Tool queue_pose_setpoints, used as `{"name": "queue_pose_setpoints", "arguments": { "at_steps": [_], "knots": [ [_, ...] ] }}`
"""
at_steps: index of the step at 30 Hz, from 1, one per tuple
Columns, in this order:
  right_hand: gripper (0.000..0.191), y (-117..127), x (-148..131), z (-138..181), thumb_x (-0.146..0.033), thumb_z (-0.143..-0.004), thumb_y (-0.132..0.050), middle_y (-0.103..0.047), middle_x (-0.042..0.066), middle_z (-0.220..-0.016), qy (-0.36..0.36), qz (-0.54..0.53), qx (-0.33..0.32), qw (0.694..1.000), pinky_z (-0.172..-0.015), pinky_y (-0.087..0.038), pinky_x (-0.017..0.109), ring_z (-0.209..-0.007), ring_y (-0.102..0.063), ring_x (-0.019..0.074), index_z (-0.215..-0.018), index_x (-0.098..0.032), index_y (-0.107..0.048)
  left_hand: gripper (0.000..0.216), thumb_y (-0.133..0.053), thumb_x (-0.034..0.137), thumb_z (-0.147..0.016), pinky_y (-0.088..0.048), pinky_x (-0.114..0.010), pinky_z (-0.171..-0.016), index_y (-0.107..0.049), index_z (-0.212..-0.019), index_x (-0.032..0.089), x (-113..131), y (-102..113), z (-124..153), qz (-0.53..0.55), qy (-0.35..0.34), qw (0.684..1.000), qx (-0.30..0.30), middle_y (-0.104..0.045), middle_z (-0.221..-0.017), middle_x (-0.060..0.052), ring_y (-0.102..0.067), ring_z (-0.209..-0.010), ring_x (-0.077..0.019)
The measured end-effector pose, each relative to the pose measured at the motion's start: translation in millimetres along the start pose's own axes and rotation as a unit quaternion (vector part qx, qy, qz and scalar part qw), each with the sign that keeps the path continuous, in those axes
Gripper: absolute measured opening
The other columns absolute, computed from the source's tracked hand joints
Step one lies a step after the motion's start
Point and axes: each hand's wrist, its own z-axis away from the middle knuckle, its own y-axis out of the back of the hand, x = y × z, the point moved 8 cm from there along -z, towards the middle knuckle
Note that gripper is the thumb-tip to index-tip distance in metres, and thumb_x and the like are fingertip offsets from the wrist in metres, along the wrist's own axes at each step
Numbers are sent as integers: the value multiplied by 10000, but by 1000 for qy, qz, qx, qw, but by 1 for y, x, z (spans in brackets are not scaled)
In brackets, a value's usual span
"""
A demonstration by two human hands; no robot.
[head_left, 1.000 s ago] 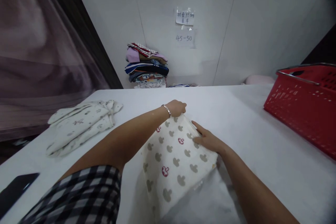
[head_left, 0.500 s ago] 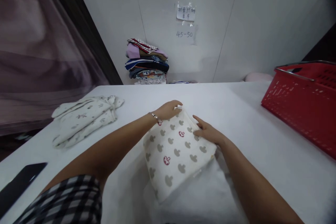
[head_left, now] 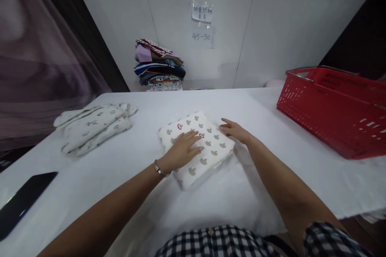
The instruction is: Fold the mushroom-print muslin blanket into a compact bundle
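A folded white cloth [head_left: 208, 152] with grey and red mushroom-like prints lies on the white table in front of me. On its top rests my left hand [head_left: 182, 150], flat with the fingers stretched out; a bracelet circles that wrist. My right hand [head_left: 235, 130] is at the cloth's right edge, fingers extended and thumb by the side, gripping nothing. Whether the right fingertips touch the edge is hard to make out.
A crumpled white printed cloth [head_left: 96, 126] lies to the left, with a dark flat device [head_left: 27, 196] nearer me. A red basket [head_left: 328, 108] stands at right. Folded fabrics are stacked in a pile [head_left: 159, 66] by the wall, left of a paper sign [head_left: 202, 13].
The cloth, held tilted up at its far edges before, now lies flat farther forward. My left hand moved from the far corner onto its top; my right hand loosened from the right edge.
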Motion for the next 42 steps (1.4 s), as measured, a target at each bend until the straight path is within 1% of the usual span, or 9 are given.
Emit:
{"name": "queue_pose_setpoints", "arguments": {
  "at_steps": [5, 10, 17, 25, 29, 33, 35, 38, 42],
  "knots": [
    [284, 31, 15, 45, -374, -811, -577, -659, 95, -946, -18, 75, 91, 993, -591, -489, 226, -749, -606, 151, -977, -152, -637, 539, -450, 564, -834, -167, -494, -1106, -453, -1269, 245, 37, -7, 51, -28, -52, 998, 10, -421, -1384, -72, -342, -1292, -240],
    [332, 14, 29, 72, -477, -813, -526, -645, 63, -851, -30, 105, 58, 992, -524, -449, 200, -691, -582, 133, -866, -171, -644, 512, -518, 451, -826, -178, -525, -1089, -436, -1274, 218, 38, -20, 83, -91, -28, 993, 68, -429, -1372, -89, -341, -1285, -266],
    [223, 5, 10, 68, -402, -731, -601, -566, -7, -596, 25, 235, 130, 963, -474, -361, 205, -526, -486, 105, -719, -182, -573, 391, -476, 243, -834, -252, -513, -1060, -480, -1225, 227, 34, -23, 98, -114, 10, 988, 99, -427, -1379, -60, -350, -1277, -253],
    [190, -3, 30, 76, -370, -750, -562, -456, -54, -442, -27, 192, 107, 975, -411, -285, 208, -404, -399, 93, -710, -187, -533, 471, -461, 107, -763, -338, -459, -1046, -517, -1218, 209, 22, -31, 106, -72, 25, 992, 104, -466, -1352, -46, -352, -1285, -240],
    [210, 1, 26, 74, -388, -761, -536, -562, -7, -565, -11, 268, 92, 959, -459, -357, 228, -487, -485, 118, -730, -183, -570, 407, -525, 220, -789, -370, -432, -1038, -541, -1195, 236, 21, -19, 109, 8, 30, 993, 113, -509, -1311, -39, -404, -1252, -228],
    [368, -3, -3, 71, -436, -807, -466, -617, 92, -1089, 112, 314, 159, 929, -754, -468, 318, -929, -585, 215, -1046, -186, -592, 365, -499, 427, -838, -408, -407, -1008, -573, -1142, 241, -7, 11, 106, 77, 118, 973, 183, -544, -1263, -46, -474, -1187, -215],
    [526, -21, -19, 71, -493, -838, -415, -443, 115, -1351, 186, 331, 164, 911, -933, -407, 368, -1203, -436, 248, -1252, -176, -482, 370, -465, 438, -854, -386, -409, -1023, -575, -1138, 228, -30, 23, 99, 72, 181, 957, 217, -501, -1310, -59, -435, -1226, -221],
    [670, -64, -25, 64, -556, -857, -366, -209, 99, -1490, 235, 399, 83, 882, -1081, -235, 410, -1368, -161, 246, -1392, -156, -323, 441, -452, 419, -859, -306, -416, -1072, -518, -1222, 177, -62, 25, 77, 35, 242, 944, 221, -380, -1408, -105, -323, -1308, -240],
    [674, -99, -6, 54, -583, -868, -328, -200, 69, -1493, 204, 513, 8, 834, -1108, -100, 470, -1380, -97, 256, -1415, -190, -293, 567, -439, 447, -854, -221, -469, -1090, -392, -1334, 151, -96, 4, 50, 9, 302, 939, 164, -218, -1485, -124, -170, -1370, -274]
  ]
}}
